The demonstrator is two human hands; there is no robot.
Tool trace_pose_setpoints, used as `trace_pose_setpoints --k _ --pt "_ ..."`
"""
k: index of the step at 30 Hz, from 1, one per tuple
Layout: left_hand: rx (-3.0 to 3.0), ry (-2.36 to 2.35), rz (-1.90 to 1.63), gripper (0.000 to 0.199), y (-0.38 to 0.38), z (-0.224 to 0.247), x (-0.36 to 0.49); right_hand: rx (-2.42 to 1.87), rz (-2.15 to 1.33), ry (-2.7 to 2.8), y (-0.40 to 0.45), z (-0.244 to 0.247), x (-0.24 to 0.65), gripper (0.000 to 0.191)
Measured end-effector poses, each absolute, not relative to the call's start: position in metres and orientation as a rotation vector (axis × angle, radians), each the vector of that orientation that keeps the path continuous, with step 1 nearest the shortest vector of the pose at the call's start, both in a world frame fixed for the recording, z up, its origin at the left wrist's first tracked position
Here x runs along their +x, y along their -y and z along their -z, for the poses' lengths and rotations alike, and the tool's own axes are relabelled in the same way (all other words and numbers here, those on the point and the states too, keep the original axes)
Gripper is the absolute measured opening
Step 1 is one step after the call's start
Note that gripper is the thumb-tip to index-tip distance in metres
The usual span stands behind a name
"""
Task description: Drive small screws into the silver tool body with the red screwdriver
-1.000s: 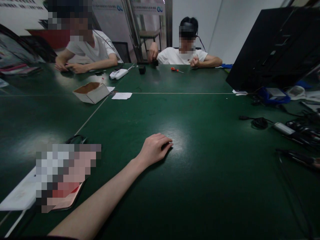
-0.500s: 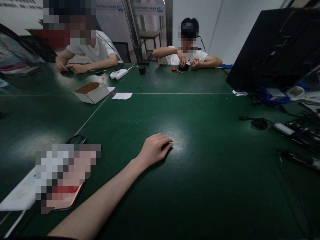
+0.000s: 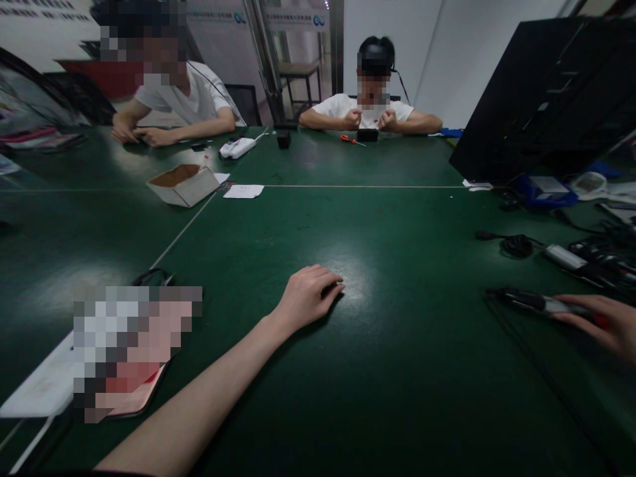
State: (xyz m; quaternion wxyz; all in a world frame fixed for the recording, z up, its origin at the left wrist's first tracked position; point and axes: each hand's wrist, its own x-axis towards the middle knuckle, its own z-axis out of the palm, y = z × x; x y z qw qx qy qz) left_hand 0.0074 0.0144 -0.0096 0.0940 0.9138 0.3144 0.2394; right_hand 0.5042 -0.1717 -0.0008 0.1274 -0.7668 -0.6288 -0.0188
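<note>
Toward the right edge of the worktop (image 3: 397,384), a black-and-grey tool (image 3: 529,301) is held by the right hand (image 3: 619,328), whose grip is wrapped around its rear part; its dark tip is pointed toward the middle. A thin cord (image 3: 505,326) is trailed from it toward the near right corner. Around the worktop's middle, the left hand (image 3: 311,291) is rested palm down, its grip curled, with thumb and fingertips brought close; whether anything small is pinched there cannot be told. Beyond the tool, a coiled black cable (image 3: 517,246) is laid. Near the far edge, an orange-handled screwdriver (image 3: 352,140) is placed just beside a black block (image 3: 368,135). Toward the near left corner, a flat pink item (image 3: 136,401) is seen.
</note>
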Motion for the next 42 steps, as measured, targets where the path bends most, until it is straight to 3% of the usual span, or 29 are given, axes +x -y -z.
trace_pose_setpoints --k 4,8,15,23,35,42 --pt "2.69 -0.949 -0.713 0.018 -0.015 0.009 0.007 -2.159 -0.048 2.021 0.144 -0.013 0.439 0.035" --pt "2.671 -0.951 -0.734 0.021 -0.016 0.01 0.006 -1.932 -0.008 2.23 0.12 -0.012 0.39 0.051" --pt "2.587 -0.936 -0.865 0.025 -0.015 0.008 0.004 -1.775 -0.057 2.506 0.091 -0.021 0.305 0.03" --pt "2.458 -0.82 -0.895 0.021 -0.013 -0.006 -0.002 -1.632 -0.057 2.657 0.063 -0.027 0.23 0.024" --pt "2.304 -0.672 -0.487 0.02 -0.002 -0.029 -0.014 -1.504 -0.122 2.715 0.051 -0.033 0.191 0.024" --pt "2.275 -0.784 -0.473 0.021 0.002 -0.019 -0.01 -1.503 -0.223 2.656 0.05 -0.03 0.193 0.022"
